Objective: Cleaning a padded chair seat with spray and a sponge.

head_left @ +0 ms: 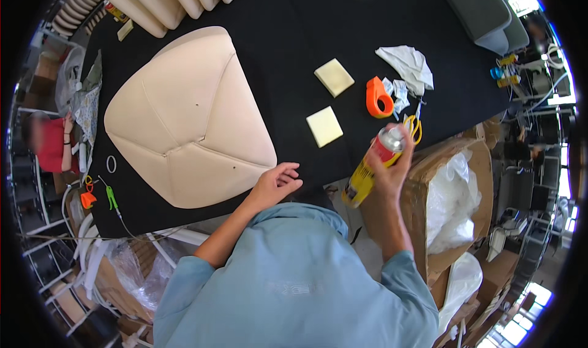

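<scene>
My right hand (392,167) is wrapped round a yellow and red spray can (360,184), held tilted off the table's near edge with its silver top up. Beside the near right corner of a beige padded seat shell (184,115), my left hand (277,182) is loosely curled and holds nothing. Seams cross the shell, and two small dark holes show in it. Two pale yellow sponge pads, a far one (334,77) and a near one (324,127), lie between the shell and an orange tape dispenser (378,98). Yellow-handled scissors (414,129) lie just beyond the can.
A crumpled white cloth (407,68) lies on the black table (275,35). More beige shells (159,5) stand at the far left, grey ones (481,14) far right. A green air gun (111,198) lies near left. An open carton (422,195) stands right; another person (54,143) is left.
</scene>
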The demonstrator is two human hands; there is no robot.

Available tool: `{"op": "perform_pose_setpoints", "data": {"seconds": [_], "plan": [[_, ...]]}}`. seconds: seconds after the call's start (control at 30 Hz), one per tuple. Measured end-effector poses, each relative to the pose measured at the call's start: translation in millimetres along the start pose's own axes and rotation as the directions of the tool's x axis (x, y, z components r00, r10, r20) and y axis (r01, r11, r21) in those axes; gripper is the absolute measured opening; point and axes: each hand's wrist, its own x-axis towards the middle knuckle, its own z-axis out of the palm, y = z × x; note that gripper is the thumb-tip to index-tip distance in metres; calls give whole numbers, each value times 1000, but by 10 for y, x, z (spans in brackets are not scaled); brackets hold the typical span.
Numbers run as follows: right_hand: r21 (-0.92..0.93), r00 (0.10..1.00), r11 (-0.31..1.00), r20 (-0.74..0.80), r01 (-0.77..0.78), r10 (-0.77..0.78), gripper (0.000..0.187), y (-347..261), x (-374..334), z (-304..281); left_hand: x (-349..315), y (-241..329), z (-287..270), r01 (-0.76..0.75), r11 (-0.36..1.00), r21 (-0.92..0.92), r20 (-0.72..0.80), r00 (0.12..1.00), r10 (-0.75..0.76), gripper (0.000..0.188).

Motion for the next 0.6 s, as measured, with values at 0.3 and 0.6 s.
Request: {"op": "perform_pose_setpoints", "data": {"seconds": [0.3,0.6], "plan": [[110,953,956,-163,273,-254,40,-1261,471,-822,572,-206,202,-51,924,378,-155,981,118,53],[-403,892,890,451,213,-9,64,560,108,-148,1620,-430,325,138,565,814,-373,869,324,70]]}}
